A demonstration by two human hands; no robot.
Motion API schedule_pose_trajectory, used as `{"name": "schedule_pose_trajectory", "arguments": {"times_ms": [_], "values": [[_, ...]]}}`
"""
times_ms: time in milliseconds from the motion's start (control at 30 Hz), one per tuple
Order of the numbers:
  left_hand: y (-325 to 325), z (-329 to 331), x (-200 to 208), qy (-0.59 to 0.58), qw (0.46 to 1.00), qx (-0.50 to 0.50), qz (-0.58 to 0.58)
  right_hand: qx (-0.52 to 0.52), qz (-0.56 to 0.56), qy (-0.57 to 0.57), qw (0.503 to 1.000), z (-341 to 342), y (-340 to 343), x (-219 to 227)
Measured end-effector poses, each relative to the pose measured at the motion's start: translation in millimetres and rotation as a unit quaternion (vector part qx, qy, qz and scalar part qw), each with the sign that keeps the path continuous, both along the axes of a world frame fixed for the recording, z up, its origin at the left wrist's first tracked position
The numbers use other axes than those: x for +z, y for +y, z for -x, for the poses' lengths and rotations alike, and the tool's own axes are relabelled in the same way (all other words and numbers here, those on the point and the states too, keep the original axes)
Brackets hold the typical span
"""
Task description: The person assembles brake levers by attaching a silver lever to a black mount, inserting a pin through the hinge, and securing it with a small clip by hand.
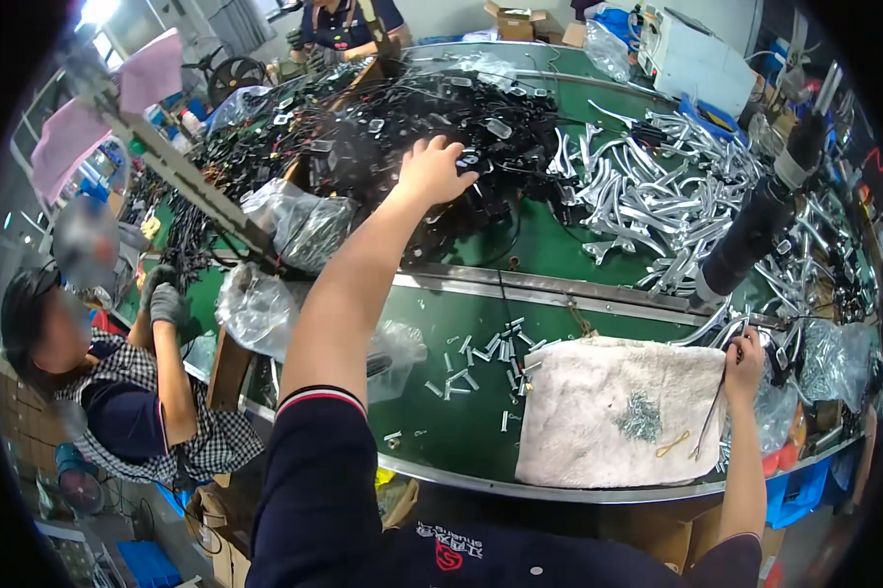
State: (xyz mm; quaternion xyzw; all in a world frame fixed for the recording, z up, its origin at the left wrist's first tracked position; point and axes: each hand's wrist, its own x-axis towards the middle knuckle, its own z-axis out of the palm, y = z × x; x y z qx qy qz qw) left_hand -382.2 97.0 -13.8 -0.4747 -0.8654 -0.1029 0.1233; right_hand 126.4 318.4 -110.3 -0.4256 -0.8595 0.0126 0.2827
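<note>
My left hand (435, 172) reaches far over a heap of black cabled parts (383, 122), with its fingers spread and nothing visible in them. At the right, the fingers of my right hand (744, 365) are closed at a curved silver lever (708, 327). Black pieces beside that hand are partly hidden. A thin dark rod (708, 426) runs from below the hand down onto a pale cloth (569, 412). On the cloth lie a pile of tiny metal pins (639, 419) and a yellowish loop (673, 444).
Silver levers (647, 196) are heaped at the back right. Metal pins (500, 348) lie scattered left of the cloth. A metal rail (559, 290) crosses the green table. A black cylindrical tool (755, 230) hangs at right. Co-workers (138, 382) stand at left and behind the table.
</note>
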Motion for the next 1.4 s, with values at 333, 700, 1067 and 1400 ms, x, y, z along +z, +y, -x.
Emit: {"name": "schedule_pose_trajectory", "arguments": {"times_ms": [333,700,1067,1400], "values": [[-12.0,-15.7,-27.8,0.042,0.985,-0.101,0.131,0.001,-0.018,-0.006,1.000,0.6,6.6,2.8],[80.7,-71.2,13.2,-0.004,0.977,-0.212,0.019,-0.039,-0.005,-0.012,0.999,7.7,-0.5,8.4],[138.1,-90.4,-39.7,0.001,0.962,-0.173,0.211,-0.036,0.009,0.010,0.999,12.8,-3.8,12.7],[16.7,-105.5,-30.7,0.002,0.921,-0.327,0.210,-0.033,0.018,0.028,0.999,14.0,-5.2,12.0]]}}
